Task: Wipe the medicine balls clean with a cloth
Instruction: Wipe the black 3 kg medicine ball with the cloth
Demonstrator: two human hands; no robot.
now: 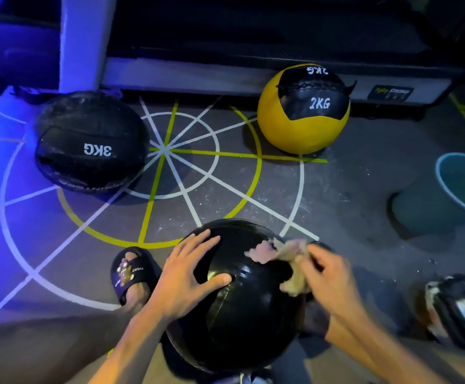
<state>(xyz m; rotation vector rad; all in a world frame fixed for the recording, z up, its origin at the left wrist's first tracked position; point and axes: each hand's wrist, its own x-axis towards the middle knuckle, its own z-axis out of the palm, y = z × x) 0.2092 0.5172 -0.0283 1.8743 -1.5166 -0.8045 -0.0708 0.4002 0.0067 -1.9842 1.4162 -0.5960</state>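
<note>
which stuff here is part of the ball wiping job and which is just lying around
Job: cloth in right hand; near black ball under left hand; 3KG ball; 2KG ball.
Lying about: bucket, bag, slipper.

Dim scene, blue glow from the left, glare on the black ball (242,295), wide-angle bending at edges.

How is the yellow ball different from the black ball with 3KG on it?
The yellow ball says 2KG; the black 3KG ball says 3KG. The yellow ball is yellow with black panels and looks round; the black 3KG ball is all black and looks squashed and dusty. The yellow ball sits right, the black one left. Both rest on the floor, untouched.
</note>
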